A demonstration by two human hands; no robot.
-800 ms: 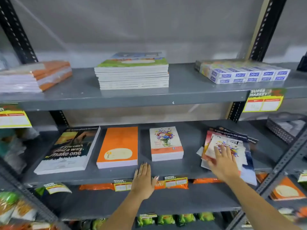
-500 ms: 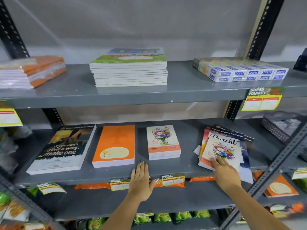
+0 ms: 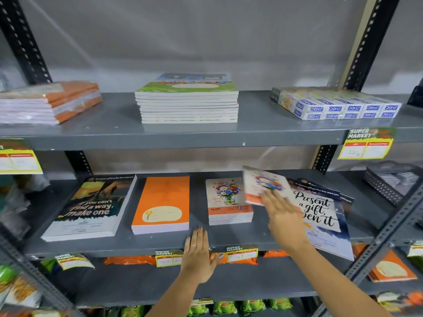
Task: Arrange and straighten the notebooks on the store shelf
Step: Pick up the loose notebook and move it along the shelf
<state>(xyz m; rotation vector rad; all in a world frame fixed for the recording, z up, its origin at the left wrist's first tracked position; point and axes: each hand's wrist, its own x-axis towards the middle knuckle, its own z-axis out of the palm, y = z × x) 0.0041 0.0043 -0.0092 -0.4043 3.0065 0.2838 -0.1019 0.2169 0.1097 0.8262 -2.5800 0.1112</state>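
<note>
On the middle shelf (image 3: 229,239) lie a dark "make one" notebook stack (image 3: 91,207), an orange stack (image 3: 162,204) and a small flower-cover stack (image 3: 227,200). My right hand (image 3: 283,216) holds a small flower-cover notebook (image 3: 263,184), blurred and lifted above the shelf, between the flower stack and a skewed pile at the right. That pile's top cover reads "Present a gift, open it" (image 3: 320,216), with dark notebooks fanned out beneath it. My left hand (image 3: 196,252) lies flat on the shelf's front edge, fingers together, holding nothing.
The upper shelf (image 3: 251,133) carries wrapped orange notebooks (image 3: 50,101), a neat green-cover stack (image 3: 187,99) and blue-labelled boxes (image 3: 336,104). Price tags hang on the shelf fronts. Slotted uprights (image 3: 364,42) frame the bay. Snack packets (image 3: 229,307) fill the lowest shelf.
My right hand has picked the small flower notebook off the skewed right pile and carried it up and leftward, uncovering the "Present a gift" cover. The left hand has stayed put.
</note>
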